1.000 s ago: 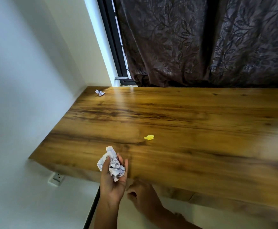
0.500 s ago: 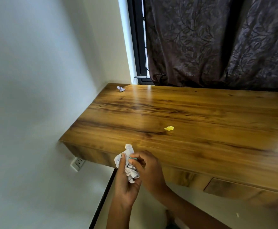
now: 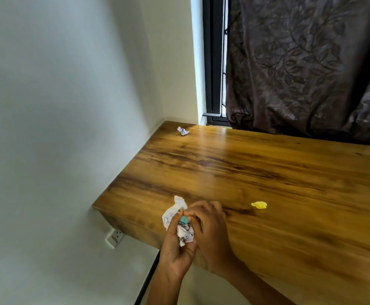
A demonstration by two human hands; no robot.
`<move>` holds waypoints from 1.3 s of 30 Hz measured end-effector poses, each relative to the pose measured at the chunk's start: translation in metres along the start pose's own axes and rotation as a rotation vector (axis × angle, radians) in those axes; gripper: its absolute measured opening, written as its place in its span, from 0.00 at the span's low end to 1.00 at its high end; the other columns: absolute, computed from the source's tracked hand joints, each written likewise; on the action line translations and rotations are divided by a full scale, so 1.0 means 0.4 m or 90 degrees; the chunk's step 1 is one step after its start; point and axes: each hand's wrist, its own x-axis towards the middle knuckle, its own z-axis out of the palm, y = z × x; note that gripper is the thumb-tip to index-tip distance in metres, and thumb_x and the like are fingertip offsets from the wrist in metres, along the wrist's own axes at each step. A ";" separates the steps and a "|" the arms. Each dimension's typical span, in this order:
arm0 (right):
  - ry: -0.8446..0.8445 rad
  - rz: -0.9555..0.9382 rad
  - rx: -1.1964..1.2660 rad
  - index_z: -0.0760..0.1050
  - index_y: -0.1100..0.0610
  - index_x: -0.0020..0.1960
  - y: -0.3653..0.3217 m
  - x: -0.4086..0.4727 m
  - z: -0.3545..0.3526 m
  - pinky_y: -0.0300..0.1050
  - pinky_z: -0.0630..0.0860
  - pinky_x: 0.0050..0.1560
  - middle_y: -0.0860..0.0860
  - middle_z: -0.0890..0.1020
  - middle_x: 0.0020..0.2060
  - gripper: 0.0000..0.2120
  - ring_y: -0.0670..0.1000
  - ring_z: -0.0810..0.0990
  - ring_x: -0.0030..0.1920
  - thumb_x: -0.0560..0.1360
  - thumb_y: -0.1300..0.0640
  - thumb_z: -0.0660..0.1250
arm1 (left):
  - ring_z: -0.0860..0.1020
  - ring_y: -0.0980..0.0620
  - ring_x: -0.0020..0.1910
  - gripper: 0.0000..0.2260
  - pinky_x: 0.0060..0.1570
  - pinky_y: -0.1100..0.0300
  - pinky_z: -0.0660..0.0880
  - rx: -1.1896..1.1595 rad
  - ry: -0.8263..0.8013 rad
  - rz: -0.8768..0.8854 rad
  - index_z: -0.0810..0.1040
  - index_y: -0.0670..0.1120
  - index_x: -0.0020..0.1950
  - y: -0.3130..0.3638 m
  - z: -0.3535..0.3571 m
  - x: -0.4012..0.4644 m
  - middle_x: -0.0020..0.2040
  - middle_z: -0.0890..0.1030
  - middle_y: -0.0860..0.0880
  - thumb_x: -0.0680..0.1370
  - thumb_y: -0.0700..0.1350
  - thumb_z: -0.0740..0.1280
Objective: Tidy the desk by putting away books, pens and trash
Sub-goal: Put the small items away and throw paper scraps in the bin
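Over the wooden table's (image 3: 267, 172) near edge, my left hand (image 3: 176, 245) cups crumpled white paper (image 3: 185, 233) while my right grip (image 3: 208, 225) pinches a small teal scrap (image 3: 183, 219), which could slip floorward.

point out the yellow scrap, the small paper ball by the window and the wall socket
yellow scrap (image 3: 259, 204), head view, its middle
small paper ball (image 3: 183, 131), head view, its crumpled centre
wall socket (image 3: 115, 237), head view, its white faceplate
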 end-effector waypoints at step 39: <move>-0.047 0.198 -0.027 0.80 0.55 0.57 0.247 0.266 -0.061 0.36 0.73 0.53 0.49 0.82 0.54 0.12 0.47 0.78 0.54 0.77 0.63 0.62 | 0.84 0.42 0.42 0.13 0.36 0.52 0.82 0.262 0.004 -0.134 0.75 0.39 0.60 -0.039 0.164 0.360 0.50 0.83 0.37 0.77 0.41 0.63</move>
